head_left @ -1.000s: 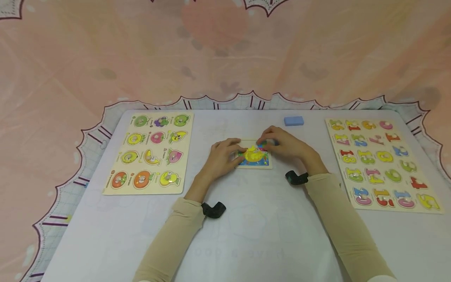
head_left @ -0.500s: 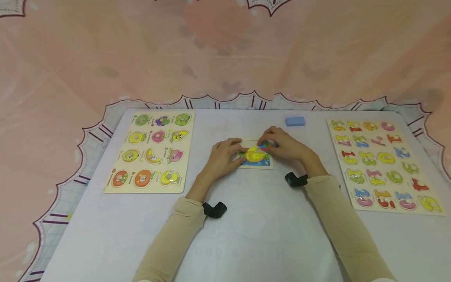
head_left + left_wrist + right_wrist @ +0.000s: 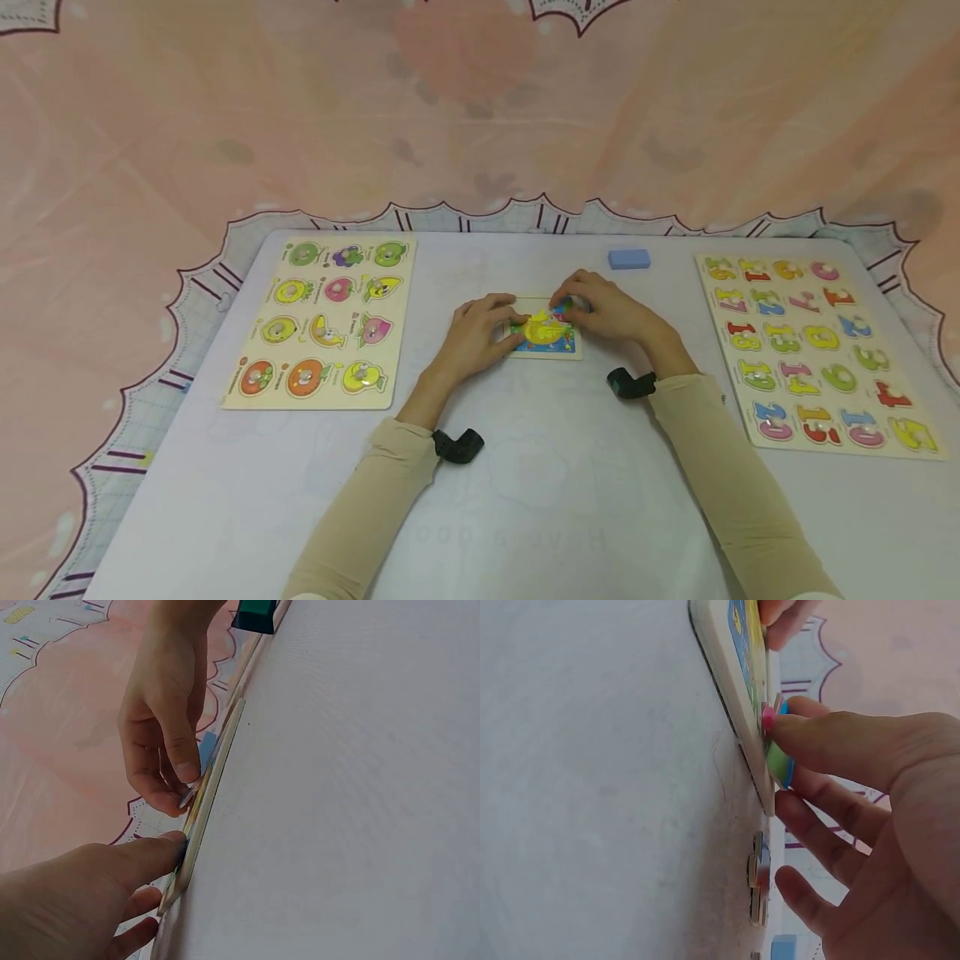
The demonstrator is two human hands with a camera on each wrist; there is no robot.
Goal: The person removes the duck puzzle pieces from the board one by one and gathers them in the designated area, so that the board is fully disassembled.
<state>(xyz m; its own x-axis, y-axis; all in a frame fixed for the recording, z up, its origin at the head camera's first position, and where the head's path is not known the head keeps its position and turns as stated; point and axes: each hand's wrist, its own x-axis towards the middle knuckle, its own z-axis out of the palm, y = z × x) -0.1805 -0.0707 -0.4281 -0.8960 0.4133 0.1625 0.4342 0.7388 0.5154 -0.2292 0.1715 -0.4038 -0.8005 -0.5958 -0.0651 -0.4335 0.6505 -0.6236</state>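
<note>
We saw the duck jigsaw puzzle (image 3: 546,345) lying flat at the middle of the white table (image 3: 547,492), its yellow duck set on blue. The left hand (image 3: 476,333) rested at the puzzle's left side, thumb and index finger parted and lightly bent, their tips touching the board. The right hand (image 3: 607,308) was at the far right corner; we saw its thumb and fingertips pinching a small jigsaw piece (image 3: 780,761) of pink, green and blue, while its other fingers were spread apart. That piece was tilted over the board, and we could not tell whether its edge touched it. In the right wrist view we made out some loose jigsaw pieces (image 3: 759,877) on the table, near the right hand's lower fingers.

To the left we had the fruit puzzle (image 3: 315,305), its rows including oranges, a banana and a pear; to the right lay the number puzzle (image 3: 821,397), with its coloured figures. We noticed a blue block (image 3: 629,259) on the far side, right of centre. Both forearms wore beige sleeves (image 3: 738,475), and beyond the far edge we saw a peach cloth (image 3: 450,125).
</note>
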